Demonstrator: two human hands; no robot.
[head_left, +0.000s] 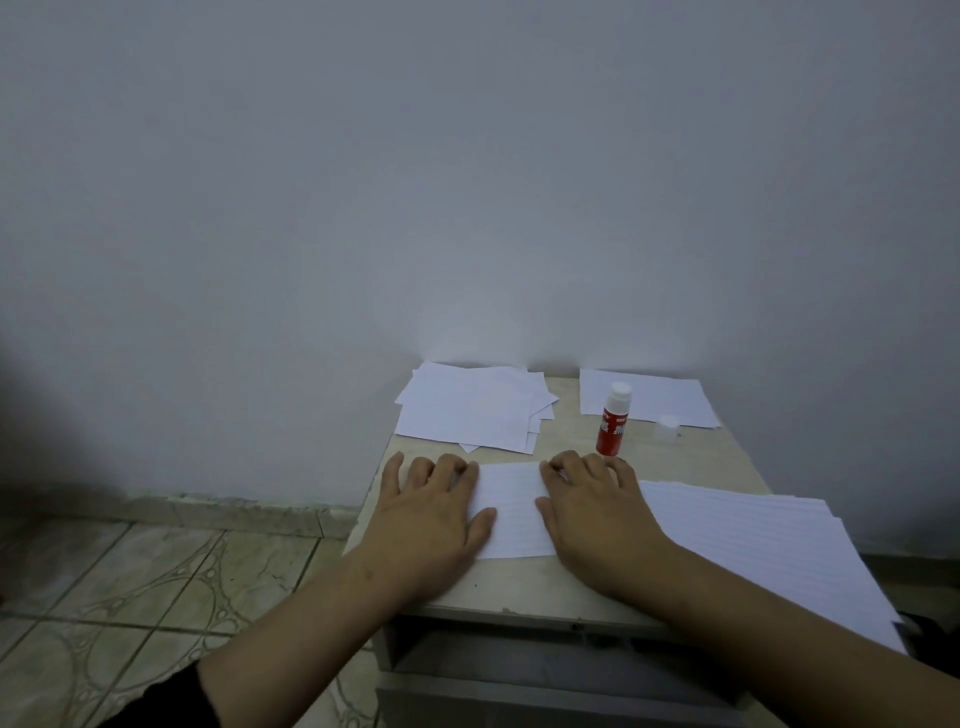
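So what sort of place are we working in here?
Probably a plain room at home, set up for paper craft: a small table against a bare wall, a tiled floor, and paper piles with a glue stick.

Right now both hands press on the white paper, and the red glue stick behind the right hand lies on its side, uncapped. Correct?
No. The head view shows the glue stick standing upright, not on its side. The rest holds: left hand and right hand press on the white paper, and the stick is uncapped.

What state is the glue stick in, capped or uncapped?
Uncapped and upright: the glue stick stands on the table, and its clear cap lies apart to its right.
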